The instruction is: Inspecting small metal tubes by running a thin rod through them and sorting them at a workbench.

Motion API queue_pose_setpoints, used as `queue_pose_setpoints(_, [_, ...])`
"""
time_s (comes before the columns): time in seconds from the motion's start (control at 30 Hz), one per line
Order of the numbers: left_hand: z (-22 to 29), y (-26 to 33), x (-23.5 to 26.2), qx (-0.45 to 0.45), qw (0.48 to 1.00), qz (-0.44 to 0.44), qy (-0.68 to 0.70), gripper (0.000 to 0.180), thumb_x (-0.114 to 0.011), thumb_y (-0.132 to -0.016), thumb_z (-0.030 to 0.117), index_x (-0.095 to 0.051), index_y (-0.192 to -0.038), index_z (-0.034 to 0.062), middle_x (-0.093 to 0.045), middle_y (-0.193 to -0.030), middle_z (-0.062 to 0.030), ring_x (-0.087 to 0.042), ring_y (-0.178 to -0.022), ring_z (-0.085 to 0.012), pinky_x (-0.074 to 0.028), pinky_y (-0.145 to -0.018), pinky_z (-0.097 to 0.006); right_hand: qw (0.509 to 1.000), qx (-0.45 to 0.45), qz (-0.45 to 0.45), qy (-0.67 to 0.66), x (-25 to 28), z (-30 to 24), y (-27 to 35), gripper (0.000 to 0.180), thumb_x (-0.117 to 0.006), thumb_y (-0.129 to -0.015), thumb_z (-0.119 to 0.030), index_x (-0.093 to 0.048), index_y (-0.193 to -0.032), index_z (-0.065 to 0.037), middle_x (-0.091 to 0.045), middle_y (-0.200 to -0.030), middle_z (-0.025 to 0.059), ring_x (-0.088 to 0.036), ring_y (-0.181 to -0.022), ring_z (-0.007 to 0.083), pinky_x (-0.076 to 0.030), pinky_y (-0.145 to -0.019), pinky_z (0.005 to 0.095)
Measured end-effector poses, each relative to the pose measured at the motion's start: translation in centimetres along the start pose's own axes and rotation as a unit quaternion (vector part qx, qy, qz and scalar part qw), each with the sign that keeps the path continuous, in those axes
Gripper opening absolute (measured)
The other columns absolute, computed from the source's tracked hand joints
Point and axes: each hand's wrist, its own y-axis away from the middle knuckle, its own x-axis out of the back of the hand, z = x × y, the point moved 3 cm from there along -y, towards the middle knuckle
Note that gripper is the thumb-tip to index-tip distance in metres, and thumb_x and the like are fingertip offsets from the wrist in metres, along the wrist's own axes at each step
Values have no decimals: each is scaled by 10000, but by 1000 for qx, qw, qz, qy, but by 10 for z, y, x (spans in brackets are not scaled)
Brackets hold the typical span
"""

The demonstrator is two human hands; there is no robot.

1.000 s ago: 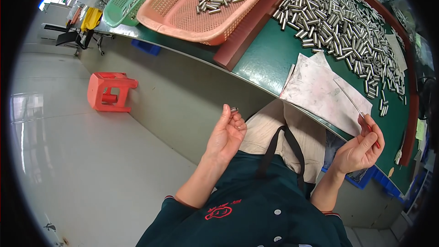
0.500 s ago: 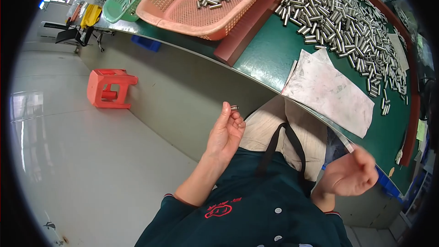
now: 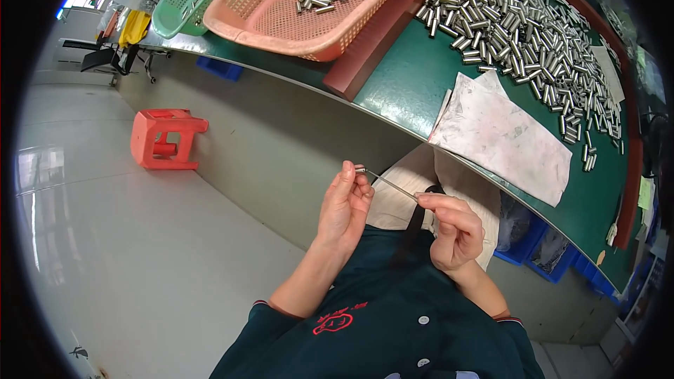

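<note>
My left hand (image 3: 345, 203) pinches a small metal cylinder (image 3: 360, 169) between thumb and fingers, its end poking out to the right. My right hand (image 3: 455, 231) is closed on a thin metal rod (image 3: 394, 186). The rod slants up and left, and its tip meets the cylinder's end or lies right beside it; whether it enters cannot be told. Both hands are in front of my body, just short of the table edge. A heap of similar metal cylinders (image 3: 519, 35) lies on the green table (image 3: 393, 77), beyond a stained whitish cloth (image 3: 502, 137).
A pink perforated basket (image 3: 274, 35) holds several cylinders and a yellow paper. Beside it stands a green basket (image 3: 168, 14). A reddish-brown bar (image 3: 351, 74) borders the heap. A red stool (image 3: 168, 139) is on the floor at left; blue bins (image 3: 523, 242) sit under the table.
My right hand has moved left and up from beside the table edge, bringing the thin rod to the cylinder. My left hand has stayed nearly still, holding the cylinder.
</note>
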Motion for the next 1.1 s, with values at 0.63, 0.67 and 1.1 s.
queue_pose_setpoints(0.63, [0, 3, 9, 26, 999, 8, 33, 208, -536, -846, 266, -528, -787, 66, -491, -653, -3, -445, -613, -75, -391, -593, -211, 1000, -16, 0, 3, -10, 7, 5, 66, -385, -870, 3, -433, -907, 29, -580, -843, 222, -598, -756, 262, -502, -683, 323])
queue_pose_setpoints(0.67, [0, 3, 10, 26, 999, 9, 36, 208, -535, -847, 266, -526, -783, 67, -491, -653, -3, -442, -610, -76, -390, -593, -210, 1000, -20, 9, -2, -10, 9, 6, 66, -384, -869, 7, -433, -907, 29, -580, -841, 220, -598, -752, 261, -503, -680, 324])
queue_pose_setpoints(1.1, [9, 3, 17, 16, 998, 14, 56, 205, -532, -846, 263, -500, -748, 86, -481, -647, -14, -424, -592, -94, -372, -577, -222, 997, 75, 7, -3, -21, 5, 9, 102, -501, -800, 27, -465, -894, 6, -602, -836, 205, -620, -768, 326, -525, -633, 347])
